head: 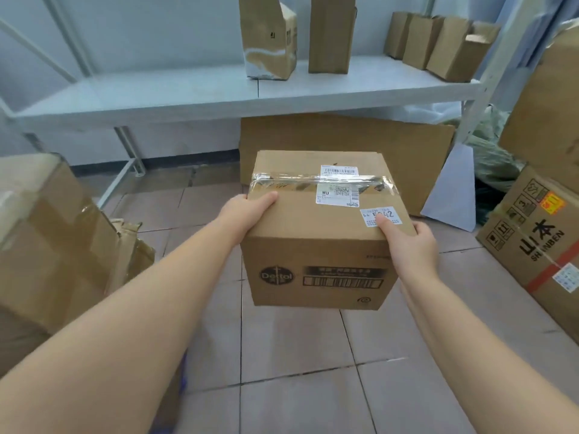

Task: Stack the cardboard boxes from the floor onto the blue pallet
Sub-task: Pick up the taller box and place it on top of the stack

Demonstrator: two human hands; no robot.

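Grip: left hand and right hand clamp opposite sides of taped brown cardboard box, thumbs on top.
Box: lifted above tiled floor.
Progress: blue pallet unseen; other boxes remain on floor.

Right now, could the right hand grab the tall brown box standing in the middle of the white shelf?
Probably not. The right hand is busy gripping the Dettol box together with the left hand, and that held box sits between it and the tall box farther back on the white shelf.
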